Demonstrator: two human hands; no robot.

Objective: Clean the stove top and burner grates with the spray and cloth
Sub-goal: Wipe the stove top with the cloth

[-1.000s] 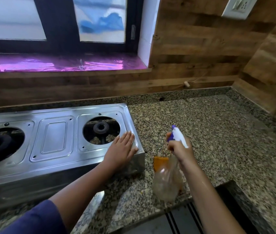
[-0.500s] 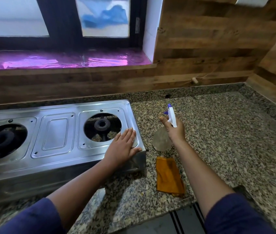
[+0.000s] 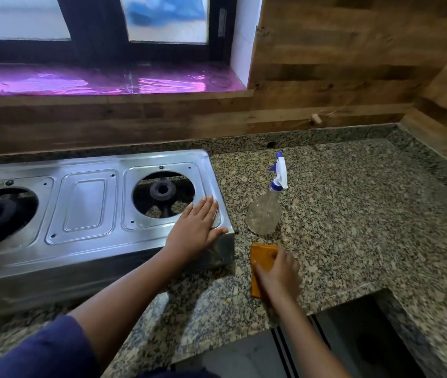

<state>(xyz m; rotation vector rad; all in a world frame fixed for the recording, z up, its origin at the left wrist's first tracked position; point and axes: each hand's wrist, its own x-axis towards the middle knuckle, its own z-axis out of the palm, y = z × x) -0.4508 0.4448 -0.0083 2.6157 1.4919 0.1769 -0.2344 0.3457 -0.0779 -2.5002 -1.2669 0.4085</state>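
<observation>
A steel two-burner stove (image 3: pixel 85 205) sits on the granite counter (image 3: pixel 353 214), its burners bare with no grates on them. My left hand (image 3: pixel 195 230) lies flat, fingers straight, on the stove's front right corner beside the right burner (image 3: pixel 163 190). A clear spray bottle (image 3: pixel 266 211) with a white and blue head stands free on the counter right of the stove. Just in front of it lies an orange cloth (image 3: pixel 262 260); my right hand (image 3: pixel 279 274) is on it with fingers curled round its right side.
A wooden wall runs behind the counter, with a purple-lined window sill (image 3: pixel 102 80) above the stove. The counter's front edge steps back at the right, where a dark opening (image 3: pixel 367 336) drops away. A small cord end (image 3: pixel 315 119) hangs on the wall.
My right hand set the spray bottle down on the counter, let go, and came back toward me onto the orange cloth. My left hand stayed on the stove corner.
</observation>
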